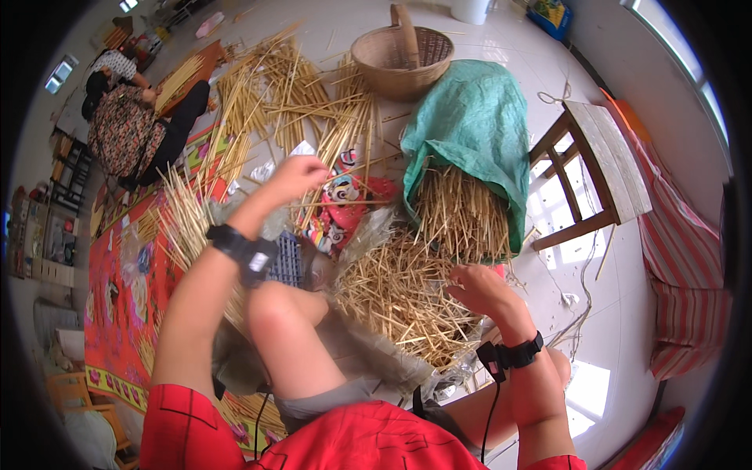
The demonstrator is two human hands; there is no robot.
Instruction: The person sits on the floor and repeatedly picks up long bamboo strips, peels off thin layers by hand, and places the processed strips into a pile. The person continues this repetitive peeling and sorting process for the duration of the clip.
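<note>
My left hand (302,176) is raised in front of my knee, its fingers curled together; whether a thin stalk is between them cannot be told. My right hand (483,289) hovers at the right edge of a pile of short cut straw (405,294), fingers bent and a little apart, with nothing visible in it. Behind the pile, a green woven sack (476,111) lies with its mouth towards me and straw stalks (461,217) spilling out. A bundle of pale straws (188,217) leans left of my left forearm. Both wrists wear black straps with small devices.
A wicker basket (376,73) stands behind the sack, a wooden stool (611,164) at right. Long straws (288,88) lie scattered on the floor. A blue plastic crate (286,258) is beside my knee. Two people sit at far left by a wooden board (205,67); a red floral cloth (111,329) spreads there.
</note>
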